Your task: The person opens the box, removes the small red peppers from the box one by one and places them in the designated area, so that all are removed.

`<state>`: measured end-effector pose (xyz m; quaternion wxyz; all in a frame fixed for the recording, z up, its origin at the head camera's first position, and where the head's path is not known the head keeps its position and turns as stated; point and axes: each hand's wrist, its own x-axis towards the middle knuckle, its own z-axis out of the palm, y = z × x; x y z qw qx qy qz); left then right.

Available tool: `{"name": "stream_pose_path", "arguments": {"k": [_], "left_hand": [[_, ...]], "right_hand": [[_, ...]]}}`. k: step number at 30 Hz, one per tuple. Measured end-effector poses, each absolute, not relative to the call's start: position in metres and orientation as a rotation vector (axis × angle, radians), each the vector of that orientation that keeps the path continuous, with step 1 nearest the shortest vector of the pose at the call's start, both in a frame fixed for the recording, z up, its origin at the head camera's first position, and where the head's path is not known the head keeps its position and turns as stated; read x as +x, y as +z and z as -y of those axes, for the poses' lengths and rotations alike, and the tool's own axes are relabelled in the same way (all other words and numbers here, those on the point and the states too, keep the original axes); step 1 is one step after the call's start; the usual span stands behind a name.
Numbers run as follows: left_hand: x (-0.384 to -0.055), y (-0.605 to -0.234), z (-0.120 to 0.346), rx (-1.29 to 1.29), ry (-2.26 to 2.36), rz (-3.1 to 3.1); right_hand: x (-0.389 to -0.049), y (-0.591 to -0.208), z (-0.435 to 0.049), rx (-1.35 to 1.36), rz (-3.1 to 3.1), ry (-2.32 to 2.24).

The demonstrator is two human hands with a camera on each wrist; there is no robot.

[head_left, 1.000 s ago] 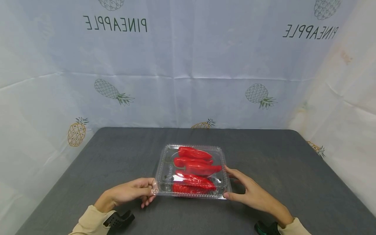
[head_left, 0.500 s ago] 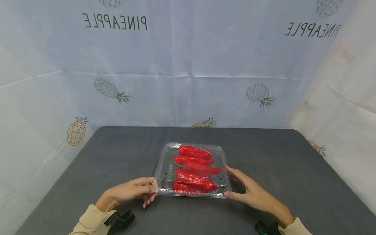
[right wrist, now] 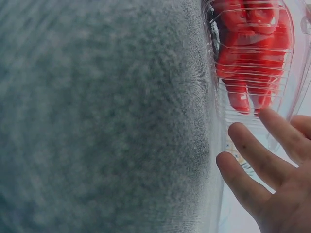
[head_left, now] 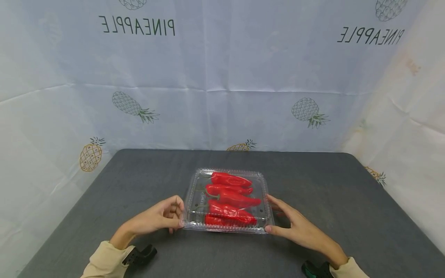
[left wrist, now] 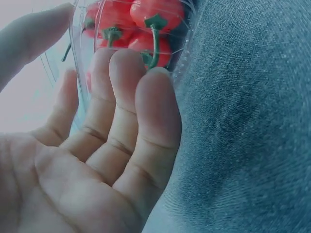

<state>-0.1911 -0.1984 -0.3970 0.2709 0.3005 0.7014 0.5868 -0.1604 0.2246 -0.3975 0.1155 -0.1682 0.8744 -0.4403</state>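
Note:
A clear plastic clamshell box (head_left: 199, 206), lid down, holds several red peppers (head_left: 238, 199) with green stems. It lies in the middle of the dark table. At its left side is my left hand (head_left: 158, 218), thumb at the front corner, the other fingers loosely bent by the side wall. In the left wrist view those fingertips (left wrist: 125, 65) reach the wall beside the pepper stems. My right hand (head_left: 295, 227) is at the right side, thumb touching the front corner. Its fingers (right wrist: 257, 153) extend nearly straight toward the box's side in the right wrist view.
The dark grey table (head_left: 313, 173) has rounded far corners. Behind it hangs a pale cloth (head_left: 222, 69) printed with pineapples and mirrored lettering, and white cloth also closes in both sides. A black band (head_left: 140, 255) circles the left wrist.
My left hand has shifted from the front-left corner up along the box's left side, its fingers rising. The right hand and the box stay nearly where they were.

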Motion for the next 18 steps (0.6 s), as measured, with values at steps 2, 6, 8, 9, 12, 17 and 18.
{"name": "stream_pose_path", "arguments": {"k": [2, 6, 8, 9, 12, 17, 18], "left_hand": [[-0.1922, -0.3968, 0.1994, 0.822, 1.563, -1.911], [-0.1932, -0.3949, 0.2002, 0.794, 1.545, -1.932], [-0.1930, -0.3933, 0.2000, 0.761, 1.537, -1.928], [-0.1927, -0.3923, 0.1997, 0.744, 1.534, -1.920], [-0.1918, -0.3907, 0.1980, 0.730, 1.515, -1.912], [-0.1897, -0.3911, 0.1951, 0.800, 1.536, -1.875], [-0.1894, -0.3914, 0.1944, 0.813, 1.546, -1.864]], "right_hand": [[-0.1610, -0.3975, -0.2242, -0.494, -2.558, -1.295], [-0.1618, -0.3972, -0.2232, -0.488, -2.547, -1.308], [-0.1618, -0.3970, -0.2230, -0.487, -2.539, -1.316], [-0.1618, -0.3969, -0.2229, -0.488, -2.536, -1.320], [-0.1617, -0.3968, -0.2227, -0.492, -2.528, -1.334], [-0.1616, -0.3962, -0.2226, -0.479, -2.502, -1.368], [-0.1617, -0.3960, -0.2228, -0.473, -2.492, -1.378]]}}
